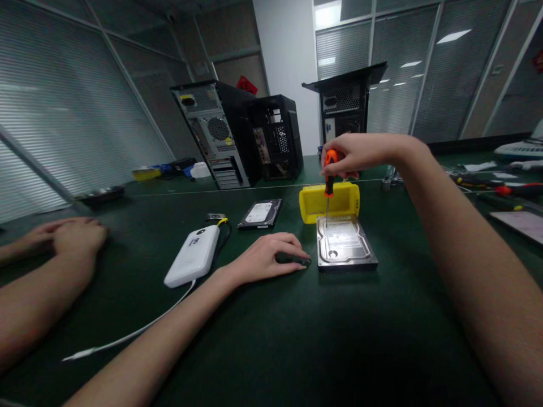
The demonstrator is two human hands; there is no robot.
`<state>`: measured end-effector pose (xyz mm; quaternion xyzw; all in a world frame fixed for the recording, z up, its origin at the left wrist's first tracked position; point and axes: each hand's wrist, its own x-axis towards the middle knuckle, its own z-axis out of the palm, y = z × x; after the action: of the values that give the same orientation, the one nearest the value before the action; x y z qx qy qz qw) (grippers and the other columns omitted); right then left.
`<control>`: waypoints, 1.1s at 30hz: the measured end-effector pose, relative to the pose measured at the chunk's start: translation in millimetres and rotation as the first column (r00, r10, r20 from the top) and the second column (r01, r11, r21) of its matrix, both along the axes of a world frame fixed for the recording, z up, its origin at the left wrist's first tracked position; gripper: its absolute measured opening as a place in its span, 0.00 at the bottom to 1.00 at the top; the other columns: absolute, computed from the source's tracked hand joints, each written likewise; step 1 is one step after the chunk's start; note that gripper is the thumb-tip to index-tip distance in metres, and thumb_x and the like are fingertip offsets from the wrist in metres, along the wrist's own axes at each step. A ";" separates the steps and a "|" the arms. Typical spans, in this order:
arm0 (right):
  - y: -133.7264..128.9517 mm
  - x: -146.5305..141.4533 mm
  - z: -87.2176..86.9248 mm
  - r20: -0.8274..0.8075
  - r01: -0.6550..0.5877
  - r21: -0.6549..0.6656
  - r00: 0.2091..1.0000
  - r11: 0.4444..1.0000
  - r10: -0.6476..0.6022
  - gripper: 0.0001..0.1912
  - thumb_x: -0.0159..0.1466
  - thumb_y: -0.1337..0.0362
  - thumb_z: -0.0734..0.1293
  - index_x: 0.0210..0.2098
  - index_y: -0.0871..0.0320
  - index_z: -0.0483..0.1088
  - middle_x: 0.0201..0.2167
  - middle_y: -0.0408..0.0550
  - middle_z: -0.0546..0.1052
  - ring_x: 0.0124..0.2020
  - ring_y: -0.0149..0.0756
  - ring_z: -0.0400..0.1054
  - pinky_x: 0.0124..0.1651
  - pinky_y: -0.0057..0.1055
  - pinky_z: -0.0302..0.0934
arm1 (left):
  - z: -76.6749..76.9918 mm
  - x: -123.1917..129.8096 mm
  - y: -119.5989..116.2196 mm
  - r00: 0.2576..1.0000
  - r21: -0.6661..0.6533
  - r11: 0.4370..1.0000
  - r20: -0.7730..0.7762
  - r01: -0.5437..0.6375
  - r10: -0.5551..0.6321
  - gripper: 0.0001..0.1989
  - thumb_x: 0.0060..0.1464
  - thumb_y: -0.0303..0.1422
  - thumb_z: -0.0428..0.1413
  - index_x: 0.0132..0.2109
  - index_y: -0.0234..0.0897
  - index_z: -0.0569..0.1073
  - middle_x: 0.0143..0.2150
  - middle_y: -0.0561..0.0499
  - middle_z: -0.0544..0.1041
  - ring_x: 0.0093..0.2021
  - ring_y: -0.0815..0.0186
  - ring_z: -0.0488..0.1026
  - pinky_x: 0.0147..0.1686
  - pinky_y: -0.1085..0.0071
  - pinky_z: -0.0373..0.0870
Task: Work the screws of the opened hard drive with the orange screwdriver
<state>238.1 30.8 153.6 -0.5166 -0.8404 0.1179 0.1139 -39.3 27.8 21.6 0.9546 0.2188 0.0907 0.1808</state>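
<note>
My right hand (pixel 345 155) grips the orange and black handle of a screwdriver (pixel 331 169) from above. Its shaft points straight down, with the tip at the upper left part of a silver hard drive (pixel 345 243) lying flat on the table. Just left of that drive, my left hand (pixel 271 257) rests on the table with thumb and fingers drawn together. At its fingertips shows a small dark thing, too small to name. Behind the drive stands a yellow plastic bin (pixel 307 203) with its opening facing me. A second hard drive (pixel 261 213) with a white label lies beyond my left hand.
A white power bank (pixel 193 254) with a white cable (pixel 139 332) lies left of my forearm. Another person's hands (pixel 80 234) rest at far left. Computer cases (pixel 218 130) stand at the back, and tools (pixel 520 191) lie at the right on the green table (pixel 271 350).
</note>
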 end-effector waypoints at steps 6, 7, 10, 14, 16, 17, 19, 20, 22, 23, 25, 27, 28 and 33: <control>-13.4 -7.3 5.4 -0.078 -0.173 -0.135 0.983 0.976 0.164 0.17 0.62 0.55 0.65 0.41 0.64 0.68 0.27 0.46 0.72 0.24 0.27 0.65 0.27 0.26 0.59 | -7.9 0.4 4.4 0.999 0.104 0.994 0.021 0.033 -0.035 0.12 0.61 0.38 0.53 0.47 0.44 0.78 0.43 0.49 0.73 0.42 0.66 0.71 0.42 0.71 0.67; -13.8 -8.1 5.7 -0.074 -0.185 -0.152 0.982 0.971 0.176 0.17 0.62 0.54 0.65 0.41 0.64 0.68 0.28 0.46 0.72 0.24 0.26 0.65 0.28 0.26 0.59 | -8.4 1.0 3.8 0.999 0.115 0.993 0.028 0.034 -0.037 0.12 0.61 0.37 0.53 0.47 0.44 0.78 0.43 0.49 0.73 0.42 0.66 0.71 0.41 0.71 0.67; -14.0 -8.8 6.7 -0.062 -0.190 -0.157 0.981 0.969 0.182 0.18 0.62 0.54 0.65 0.42 0.64 0.68 0.28 0.46 0.72 0.24 0.26 0.64 0.28 0.25 0.58 | -8.8 2.6 1.8 0.998 0.139 0.990 0.057 0.023 -0.031 0.11 0.61 0.37 0.53 0.45 0.42 0.79 0.42 0.49 0.73 0.42 0.66 0.71 0.42 0.70 0.67; -16.2 -9.0 8.6 -0.051 -0.185 -0.171 0.982 0.968 0.179 0.19 0.62 0.54 0.64 0.43 0.64 0.68 0.28 0.46 0.71 0.25 0.26 0.64 0.28 0.25 0.59 | -9.5 4.5 -0.6 0.998 0.150 0.989 0.063 0.016 -0.025 0.11 0.61 0.37 0.54 0.46 0.42 0.78 0.43 0.49 0.73 0.43 0.66 0.71 0.43 0.71 0.67; -18.0 -10.2 9.7 -0.040 -0.187 -0.190 0.982 0.964 0.182 0.19 0.62 0.54 0.64 0.44 0.64 0.68 0.27 0.45 0.71 0.25 0.26 0.65 0.29 0.25 0.59 | -10.2 5.8 -1.8 0.998 0.161 0.987 0.055 0.018 -0.028 0.11 0.61 0.36 0.53 0.46 0.42 0.78 0.43 0.49 0.73 0.43 0.66 0.71 0.43 0.71 0.67; -18.8 -11.1 10.2 -0.035 -0.188 -0.199 0.982 0.962 0.185 0.19 0.62 0.54 0.64 0.44 0.64 0.68 0.27 0.45 0.71 0.25 0.26 0.65 0.29 0.25 0.59 | -10.5 6.5 -2.3 0.998 0.169 0.985 0.055 0.019 -0.029 0.11 0.61 0.36 0.53 0.45 0.41 0.78 0.43 0.49 0.73 0.44 0.66 0.71 0.43 0.71 0.67; -19.9 -12.8 10.7 -0.022 -0.191 -0.211 0.981 0.959 0.191 0.19 0.62 0.54 0.64 0.44 0.63 0.68 0.26 0.44 0.70 0.25 0.26 0.65 0.29 0.25 0.60 | -10.7 7.8 -3.2 0.998 0.180 0.984 0.058 0.018 -0.029 0.10 0.62 0.36 0.53 0.44 0.40 0.78 0.43 0.48 0.73 0.44 0.66 0.71 0.44 0.70 0.67; -20.1 -13.6 10.8 -0.015 -0.194 -0.215 0.981 0.957 0.195 0.19 0.62 0.54 0.65 0.44 0.64 0.68 0.26 0.44 0.70 0.25 0.26 0.65 0.29 0.25 0.60 | -10.5 8.2 -3.6 0.998 0.182 0.983 0.060 0.015 -0.026 0.10 0.62 0.35 0.52 0.43 0.39 0.78 0.43 0.48 0.73 0.44 0.66 0.71 0.44 0.70 0.67; -20.2 -14.5 10.6 -0.005 -0.203 -0.226 0.978 0.953 0.207 0.20 0.62 0.53 0.65 0.44 0.64 0.68 0.27 0.44 0.70 0.26 0.27 0.65 0.30 0.26 0.60 | -9.3 9.1 -4.8 0.998 0.175 0.985 0.063 0.006 -0.017 0.10 0.62 0.35 0.52 0.42 0.39 0.77 0.43 0.48 0.72 0.44 0.66 0.71 0.44 0.70 0.67; -20.0 -14.7 10.3 -0.002 -0.209 -0.234 0.977 0.949 0.214 0.20 0.62 0.53 0.65 0.44 0.64 0.68 0.27 0.44 0.70 0.26 0.27 0.65 0.30 0.26 0.60 | -8.5 9.7 -5.8 0.998 0.164 0.986 0.070 -0.002 -0.009 0.09 0.62 0.34 0.52 0.42 0.39 0.77 0.43 0.49 0.72 0.43 0.66 0.71 0.43 0.71 0.67; -19.4 -14.6 9.8 -0.005 -0.222 -0.252 0.974 0.942 0.229 0.20 0.62 0.54 0.65 0.44 0.64 0.68 0.27 0.44 0.71 0.27 0.27 0.66 0.30 0.26 0.61 | -6.4 11.7 -9.3 0.994 0.130 0.991 0.109 -0.025 0.011 0.09 0.62 0.34 0.53 0.42 0.38 0.77 0.43 0.49 0.72 0.43 0.66 0.71 0.44 0.71 0.67; -18.7 -14.2 9.4 -0.012 -0.232 -0.267 0.971 0.935 0.238 0.19 0.62 0.55 0.65 0.44 0.63 0.68 0.27 0.44 0.71 0.27 0.27 0.66 0.31 0.26 0.61 | -4.6 14.9 -14.8 0.983 0.093 0.994 0.178 -0.052 0.035 0.09 0.62 0.34 0.53 0.43 0.38 0.77 0.43 0.49 0.71 0.43 0.67 0.70 0.45 0.70 0.67; -18.4 -13.9 9.3 -0.012 -0.235 -0.275 0.970 0.932 0.241 0.18 0.61 0.55 0.65 0.44 0.63 0.68 0.28 0.43 0.71 0.27 0.27 0.66 0.30 0.25 0.61 | -4.0 16.9 -18.1 0.977 0.079 0.996 0.208 -0.051 0.034 0.09 0.62 0.33 0.53 0.43 0.38 0.77 0.42 0.49 0.71 0.43 0.67 0.70 0.45 0.70 0.68; -18.6 -13.3 10.4 0.001 -0.248 -0.285 0.966 0.926 0.259 0.18 0.60 0.56 0.67 0.44 0.62 0.68 0.33 0.45 0.73 0.27 0.26 0.66 0.30 0.25 0.61 | -4.4 24.4 -30.5 0.973 0.047 0.999 0.231 -0.024 0.013 0.08 0.61 0.32 0.53 0.43 0.40 0.78 0.43 0.50 0.72 0.44 0.67 0.70 0.45 0.70 0.68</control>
<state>224.8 12.2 164.0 -0.4170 -0.8766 0.2401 0.0065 -14.9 -2.7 17.2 0.9398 0.2028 0.2079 0.1802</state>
